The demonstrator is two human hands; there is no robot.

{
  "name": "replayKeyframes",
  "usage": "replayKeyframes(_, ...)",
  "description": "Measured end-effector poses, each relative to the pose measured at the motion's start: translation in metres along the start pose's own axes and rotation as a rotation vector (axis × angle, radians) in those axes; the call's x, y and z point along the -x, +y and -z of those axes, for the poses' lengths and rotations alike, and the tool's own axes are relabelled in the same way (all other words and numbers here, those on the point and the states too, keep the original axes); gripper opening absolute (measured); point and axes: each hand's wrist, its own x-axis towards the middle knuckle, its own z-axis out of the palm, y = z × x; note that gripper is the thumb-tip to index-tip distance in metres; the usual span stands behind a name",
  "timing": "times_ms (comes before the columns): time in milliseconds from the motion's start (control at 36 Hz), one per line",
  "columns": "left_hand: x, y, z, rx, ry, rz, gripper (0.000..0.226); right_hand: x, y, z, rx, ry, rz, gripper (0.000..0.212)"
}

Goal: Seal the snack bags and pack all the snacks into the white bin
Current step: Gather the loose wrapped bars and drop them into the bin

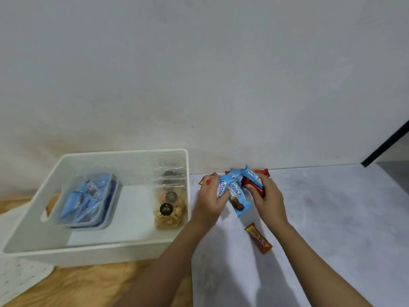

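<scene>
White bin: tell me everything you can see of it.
The white bin is an open, plastic-looking tub with rounded corners and a slot handle in its left wall. It sits upright, partly on a white mat. Inside, clear lidded containers of blue packets lie at left; clear snack bags line the right wall.

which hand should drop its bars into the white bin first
Left, probably. The left hand, gripping blue bars, sits just beside the white bin; the right hand, holding a red bar, is farther off.

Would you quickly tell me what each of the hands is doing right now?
Left hand: grips blue snack bars.
Right hand: grips red snack bars.
</scene>
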Motion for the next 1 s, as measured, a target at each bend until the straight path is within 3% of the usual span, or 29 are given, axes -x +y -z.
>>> replayKeyframes(111, -0.004, 0.01, 0.05, -0.016, 0.05, -0.068, 0.022, -0.01, -0.05, -0.015, -0.069, -0.039, 0.094, 0.029)
replayKeyframes(222, -0.006, -0.001, 0.11, -0.043, 0.147, -0.012, 0.02, -0.016, -0.098, -0.041, -0.095, -0.12, 0.191, 0.031)
replayKeyframes(444, 0.025, -0.067, 0.202, -0.233, 0.197, 0.194, 0.028, -0.002, -0.167, -0.11, -0.003, -0.448, 0.32, 0.039)
replayKeyframes(611, 0.042, -0.1, 0.232, -0.322, 0.163, 0.311, 0.028, 0.019, -0.172, -0.162, 0.064, -0.594, 0.311, 0.037)
replayKeyframes(778, 0.046, -0.117, 0.25, -0.387, 0.077, 0.353, 0.041, 0.028, -0.175, -0.189, 0.103, -0.596, 0.271, 0.032)
replayKeyframes(917, 0.044, -0.128, 0.255, -0.389, 0.019, 0.33, 0.05, 0.03, -0.182, -0.201, 0.12, -0.626, 0.172, 0.055)
replayKeyframes(1000, 0.04, -0.134, 0.258, -0.484, -0.091, 0.352, 0.066, 0.03, -0.184, -0.201, 0.108, -0.669, 0.106, 0.066)
